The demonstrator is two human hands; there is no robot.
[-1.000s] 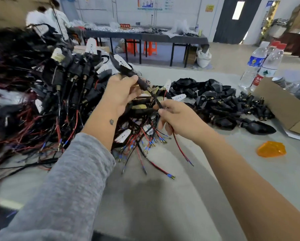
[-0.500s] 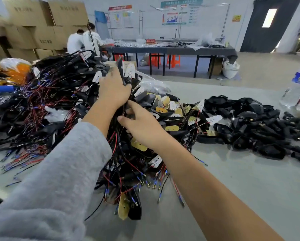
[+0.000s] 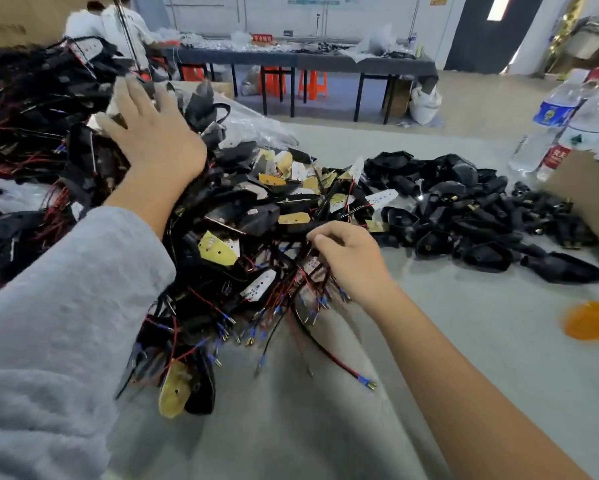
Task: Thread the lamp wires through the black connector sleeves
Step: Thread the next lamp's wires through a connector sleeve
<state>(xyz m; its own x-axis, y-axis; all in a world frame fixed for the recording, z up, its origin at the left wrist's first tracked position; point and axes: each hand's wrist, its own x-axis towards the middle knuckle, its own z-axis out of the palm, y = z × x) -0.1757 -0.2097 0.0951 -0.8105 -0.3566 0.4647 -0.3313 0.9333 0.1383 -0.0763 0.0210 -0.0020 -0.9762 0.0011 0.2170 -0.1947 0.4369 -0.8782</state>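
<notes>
Wires overhanging bare table, near edge

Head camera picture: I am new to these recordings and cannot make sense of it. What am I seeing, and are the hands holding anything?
There is no machine here. A person wears one camera on the head, looking down at their own two hands. The left hand, in a grey sleeve, lies with spread fingers on a big pile of wired lamp parts. The right hand has its fingers curled into the red and black wires; exactly which it pinches is hard to tell. To the right lie a heap of black connector sleeves, an orange lens and water bottles, all on a grey table.
</notes>
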